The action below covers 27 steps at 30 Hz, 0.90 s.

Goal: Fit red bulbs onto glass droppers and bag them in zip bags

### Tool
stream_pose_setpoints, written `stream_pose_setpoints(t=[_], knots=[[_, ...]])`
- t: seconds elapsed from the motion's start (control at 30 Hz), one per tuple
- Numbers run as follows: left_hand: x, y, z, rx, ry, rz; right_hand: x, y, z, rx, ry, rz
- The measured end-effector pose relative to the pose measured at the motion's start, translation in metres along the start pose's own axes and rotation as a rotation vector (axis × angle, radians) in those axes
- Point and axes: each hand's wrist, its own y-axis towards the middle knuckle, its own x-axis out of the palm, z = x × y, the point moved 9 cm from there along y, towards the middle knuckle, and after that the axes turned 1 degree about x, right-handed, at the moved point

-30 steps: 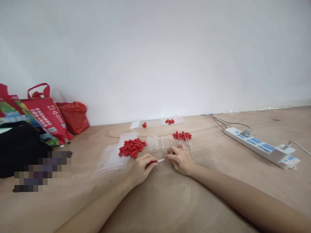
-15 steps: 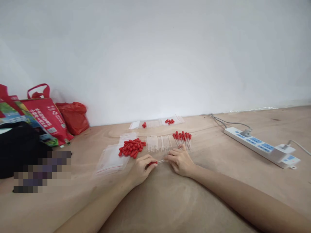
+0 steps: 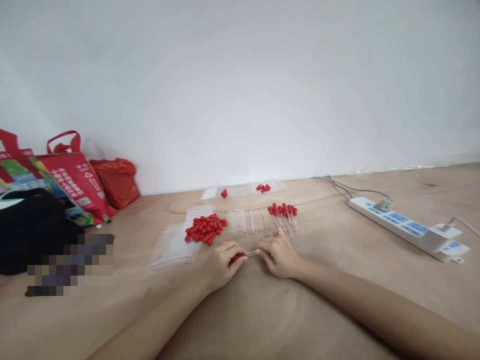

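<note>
My left hand (image 3: 222, 265) is closed around a red rubber bulb (image 3: 237, 257), which shows between thumb and fingers. A thin clear dropper tube (image 3: 251, 253) runs from the bulb's end to my right hand (image 3: 278, 256), whose fingertips pinch its other end. How deep the tube sits in the bulb is hidden. Beyond my left hand lies a pile of red bulbs (image 3: 205, 228). Clear tubes (image 3: 245, 222) lie side by side past the gap between my hands. Droppers with red bulbs on their tubes (image 3: 284, 215) lie just beyond my right hand.
Clear zip bags (image 3: 174, 245) lie left of the bulb pile. Near the wall are another bag (image 3: 277, 184) and a few small red bulbs (image 3: 263, 188). A white power strip (image 3: 405, 225) with cords lies right. Shopping bags (image 3: 75, 180) and a black item (image 3: 37, 230) stand left.
My hands are slightly closer together, and a little less of the tube shows between them. The whole view has shifted slightly. Both hands keep their hold.
</note>
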Motion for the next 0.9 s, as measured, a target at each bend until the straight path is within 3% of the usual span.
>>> stream_pose_setpoints(t=[0.3,0.53,0.63,0.77,0.9], knots=[[0.002,0.0,0.005,0.055,0.023,0.004,0.012,0.004,0.002,0.092,0.066,-0.164],[-0.006,0.001,-0.011,-0.074,0.005,0.075,-0.012,0.008,0.003,0.0,-0.056,-0.083],[-0.011,-0.001,-0.024,-0.196,0.028,0.13,-0.034,0.012,0.043,0.246,-0.078,0.062],[-0.002,-0.001,-0.032,-0.276,-0.008,0.04,-0.053,-0.001,0.117,0.753,-0.108,0.177],[0.001,0.0,-0.03,-0.264,-0.004,0.008,-0.052,-0.01,0.147,0.94,-0.165,0.164]])
